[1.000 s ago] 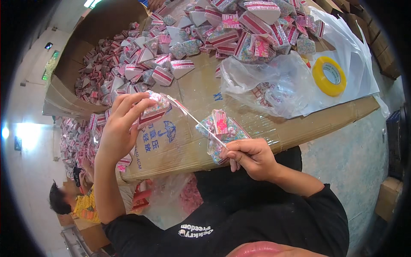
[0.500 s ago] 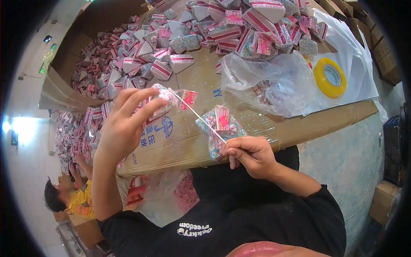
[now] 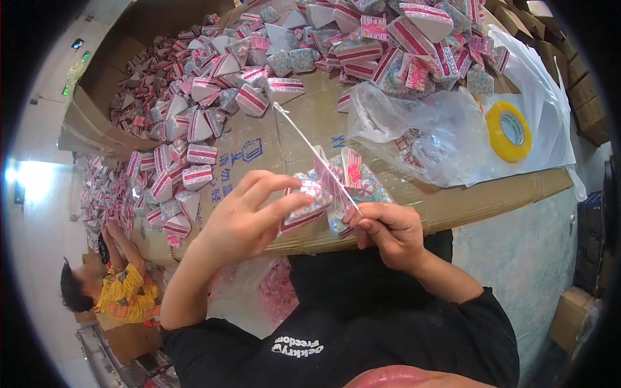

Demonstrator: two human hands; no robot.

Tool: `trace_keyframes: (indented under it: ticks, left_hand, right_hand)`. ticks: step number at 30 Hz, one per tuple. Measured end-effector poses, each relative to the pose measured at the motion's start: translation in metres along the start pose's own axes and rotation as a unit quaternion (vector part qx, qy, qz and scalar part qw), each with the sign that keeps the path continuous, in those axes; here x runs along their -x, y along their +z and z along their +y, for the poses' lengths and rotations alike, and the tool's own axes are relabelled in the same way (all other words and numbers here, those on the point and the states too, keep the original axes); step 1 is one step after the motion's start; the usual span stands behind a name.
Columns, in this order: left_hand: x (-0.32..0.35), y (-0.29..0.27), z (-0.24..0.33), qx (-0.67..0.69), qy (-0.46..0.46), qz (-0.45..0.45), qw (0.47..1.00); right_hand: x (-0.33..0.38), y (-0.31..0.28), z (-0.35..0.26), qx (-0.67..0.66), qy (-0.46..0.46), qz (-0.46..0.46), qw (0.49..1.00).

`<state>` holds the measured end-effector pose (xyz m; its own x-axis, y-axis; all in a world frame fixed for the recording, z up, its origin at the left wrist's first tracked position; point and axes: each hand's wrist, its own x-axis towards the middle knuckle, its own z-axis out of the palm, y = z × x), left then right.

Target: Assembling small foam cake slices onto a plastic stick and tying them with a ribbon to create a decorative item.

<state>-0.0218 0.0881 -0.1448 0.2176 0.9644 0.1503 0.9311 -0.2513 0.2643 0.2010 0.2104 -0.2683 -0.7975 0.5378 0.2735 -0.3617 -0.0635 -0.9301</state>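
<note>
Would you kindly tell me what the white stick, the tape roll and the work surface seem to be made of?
The white stick: perhaps stiff plastic, smooth-looking; it runs straight to a free tip, though wood remains possible.
The tape roll: likely glossy yellow plastic film, judging by its shine.
The work surface: brown cardboard by its colour and blue printing, with shiny patches suggesting clear tape.

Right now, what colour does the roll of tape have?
Yellow; the roll of tape shows best in the head view.

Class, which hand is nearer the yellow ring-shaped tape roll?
Right. The right hand is below and left of the yellow ring-shaped tape roll; the left hand is farther left, also lower.
</note>
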Motion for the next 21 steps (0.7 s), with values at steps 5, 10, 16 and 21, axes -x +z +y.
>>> trace_keyframes:
  ticks: [5, 10, 16, 21]
  left_hand:
    - [0.010, 0.017, -0.009, -0.089, 0.013, 0.007, 0.996]
    - [0.030, 0.049, -0.012, -0.065, -0.002, 0.045, 0.997]
    - [0.042, 0.050, -0.035, -0.072, -0.074, 0.058, 0.993]
    - [0.030, 0.037, -0.105, -0.093, -0.198, 0.195, 0.956]
  right_hand:
    - [-0.015, -0.009, -0.007, 0.015, -0.015, 0.003, 1.000]
    - [-0.027, -0.014, -0.005, 0.010, -0.015, -0.028, 0.999]
    - [-0.029, -0.015, -0.015, -0.008, 0.028, -0.029, 0.999]
    - [-0.038, -0.027, -0.018, 0.045, -0.017, -0.052, 0.998]
